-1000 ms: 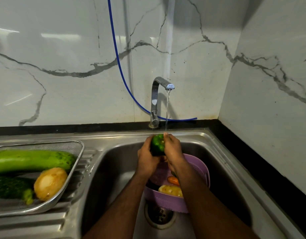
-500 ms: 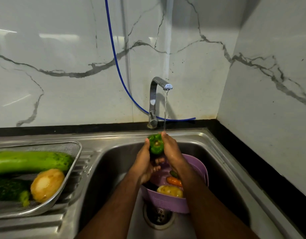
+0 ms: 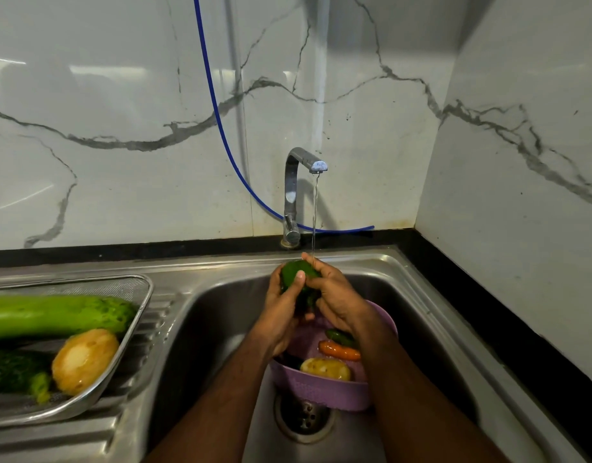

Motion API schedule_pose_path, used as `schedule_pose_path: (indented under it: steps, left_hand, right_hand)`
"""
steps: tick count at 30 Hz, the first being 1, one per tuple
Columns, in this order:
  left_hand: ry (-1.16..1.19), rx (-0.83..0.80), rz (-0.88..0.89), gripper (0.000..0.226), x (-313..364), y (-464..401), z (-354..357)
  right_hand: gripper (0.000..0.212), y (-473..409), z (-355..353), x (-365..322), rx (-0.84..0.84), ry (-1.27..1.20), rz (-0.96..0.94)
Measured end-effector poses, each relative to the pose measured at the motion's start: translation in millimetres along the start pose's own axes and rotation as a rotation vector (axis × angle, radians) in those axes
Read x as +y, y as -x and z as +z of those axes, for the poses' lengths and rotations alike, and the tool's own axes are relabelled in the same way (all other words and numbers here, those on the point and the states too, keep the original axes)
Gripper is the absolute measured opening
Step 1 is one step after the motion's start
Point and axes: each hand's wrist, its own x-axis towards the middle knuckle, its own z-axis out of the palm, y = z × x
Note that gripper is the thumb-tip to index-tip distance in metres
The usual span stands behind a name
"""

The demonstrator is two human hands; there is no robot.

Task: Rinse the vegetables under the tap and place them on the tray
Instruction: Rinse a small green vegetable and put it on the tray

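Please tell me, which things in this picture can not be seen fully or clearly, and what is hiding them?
All in the head view:
- green pepper: mostly covered by the left hand and right hand.
- purple colander: its contents are partly hidden by the right forearm; a dark item beside the potato cannot be identified.
- metal tray: cut off by the left edge, so the long green gourd and dark cucumber are incomplete.

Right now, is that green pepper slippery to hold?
Probably yes. The pepper sits right under the running water, and its skin looks smooth and shiny, so it could slide. Both the left hand and right hand wrap around it, which likely helps. It seems firm, not floppy, keeping its round shape in the grip.
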Motion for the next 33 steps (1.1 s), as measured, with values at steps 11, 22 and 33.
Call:
schedule_pose_path:
  steps: [11,22,33]
  left_hand:
    - [-0.223,-0.044,0.142,0.056,-9,-3,-3]
    - [-0.123,0.069,-0.007,0.035,-8,-6,6]
    - [-0.457,0.192,0.188,0.073,-15,-9,6]
  right_hand:
    - [0.023,-10,8,7,0.287,0.096,-0.080]
    - [0.021,-9,7,12,0.199,0.284,0.007]
    - [0.049,-12,1,4,0.252,0.121,0.109]
